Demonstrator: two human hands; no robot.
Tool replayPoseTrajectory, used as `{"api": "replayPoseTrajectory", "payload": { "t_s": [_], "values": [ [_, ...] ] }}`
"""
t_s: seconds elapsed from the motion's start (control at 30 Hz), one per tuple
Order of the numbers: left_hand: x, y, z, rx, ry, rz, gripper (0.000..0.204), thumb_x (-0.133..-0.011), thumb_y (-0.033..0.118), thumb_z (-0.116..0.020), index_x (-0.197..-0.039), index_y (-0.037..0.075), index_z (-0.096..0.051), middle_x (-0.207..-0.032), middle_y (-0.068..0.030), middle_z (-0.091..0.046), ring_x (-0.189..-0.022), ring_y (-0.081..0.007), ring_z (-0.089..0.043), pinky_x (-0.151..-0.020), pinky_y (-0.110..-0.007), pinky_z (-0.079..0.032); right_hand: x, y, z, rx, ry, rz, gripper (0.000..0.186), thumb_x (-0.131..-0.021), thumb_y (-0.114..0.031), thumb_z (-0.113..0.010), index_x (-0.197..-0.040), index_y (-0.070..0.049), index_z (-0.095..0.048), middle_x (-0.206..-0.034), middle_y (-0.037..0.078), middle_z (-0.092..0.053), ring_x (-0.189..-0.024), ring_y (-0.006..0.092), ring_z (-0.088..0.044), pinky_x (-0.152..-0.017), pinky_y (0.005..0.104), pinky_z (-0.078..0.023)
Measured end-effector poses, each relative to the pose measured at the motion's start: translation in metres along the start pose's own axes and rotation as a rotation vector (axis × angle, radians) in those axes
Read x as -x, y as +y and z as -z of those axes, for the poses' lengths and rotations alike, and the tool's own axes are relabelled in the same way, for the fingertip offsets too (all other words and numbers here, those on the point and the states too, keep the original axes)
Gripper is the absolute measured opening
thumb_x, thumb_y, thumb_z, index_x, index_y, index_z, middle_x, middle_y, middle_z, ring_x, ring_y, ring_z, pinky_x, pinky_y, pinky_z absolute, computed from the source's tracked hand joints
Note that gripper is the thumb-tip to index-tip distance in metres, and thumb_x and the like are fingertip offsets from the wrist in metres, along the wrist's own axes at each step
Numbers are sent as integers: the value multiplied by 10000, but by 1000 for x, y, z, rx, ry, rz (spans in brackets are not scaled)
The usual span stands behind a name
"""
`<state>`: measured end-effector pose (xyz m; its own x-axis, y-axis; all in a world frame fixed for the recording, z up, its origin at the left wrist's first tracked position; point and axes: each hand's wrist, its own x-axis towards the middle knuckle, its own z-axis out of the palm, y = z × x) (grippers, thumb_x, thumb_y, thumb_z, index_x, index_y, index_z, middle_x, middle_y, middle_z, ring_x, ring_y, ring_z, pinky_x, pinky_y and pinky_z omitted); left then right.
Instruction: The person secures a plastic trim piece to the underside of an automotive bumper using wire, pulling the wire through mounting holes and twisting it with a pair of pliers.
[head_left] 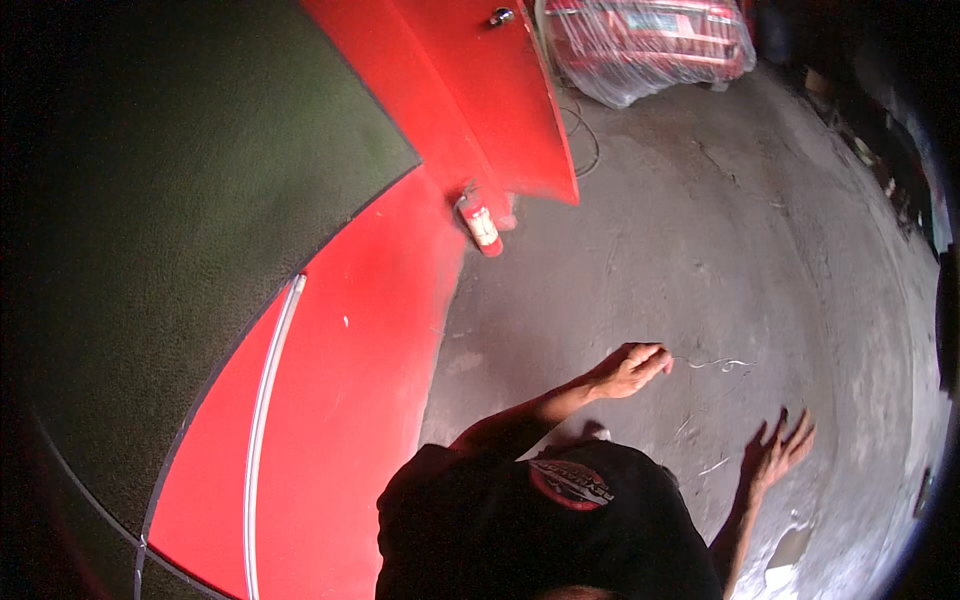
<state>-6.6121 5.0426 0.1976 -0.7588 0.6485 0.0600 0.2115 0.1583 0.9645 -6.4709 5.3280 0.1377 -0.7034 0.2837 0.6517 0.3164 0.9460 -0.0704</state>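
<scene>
My left hand (632, 370) is held out in front of me with its fingers closed in a pinch. From its fingertips a thin, pale, curled strand (715, 362), like wire or string, reaches to the right. Whether the strand's far end hangs free or touches the floor I cannot tell. To the right and nearer to me, my right hand (783, 452) has its fingers spread and holds nothing. It appears over the grey floor (620, 260), apart from the strand.
A red fire extinguisher (480, 222) stands by the red wall (345, 400). Beyond it are a red door (490, 90) with a knob, a looped hose (592, 150) and a plastic-wrapped red car (650, 45). A white tube (265, 420) runs along the wall, below a dark green surface (220, 200).
</scene>
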Motion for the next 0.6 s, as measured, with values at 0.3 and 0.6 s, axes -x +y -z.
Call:
{"api": "replayPoseTrajectory", "payload": {
  "t_s": [0.3,0.6],
  "values": [
    [-241,-77,95,-103,365,-20,285,-956,253,-410,-806,39,-522,-582,8,-421,-543,-84,-386,-505,-260,-356,52,136,-264,-87,-956,389,402,-878,-384,-441,-634,-99,-584,-714,152,-628,-629,336,-608,-528,481,-457],
    [-355,-195,269,-585,1094,117,283,-914,240,-438,-804,5,-553,-772,-153,-608,-691,-249,-585,-654,-348,-455,-362,185,-458,452,-1101,141,402,-905,-188,-359,-1288,-85,-424,-1244,73,-512,-1133,238,-491,-975,349,-355]
  ]
}}
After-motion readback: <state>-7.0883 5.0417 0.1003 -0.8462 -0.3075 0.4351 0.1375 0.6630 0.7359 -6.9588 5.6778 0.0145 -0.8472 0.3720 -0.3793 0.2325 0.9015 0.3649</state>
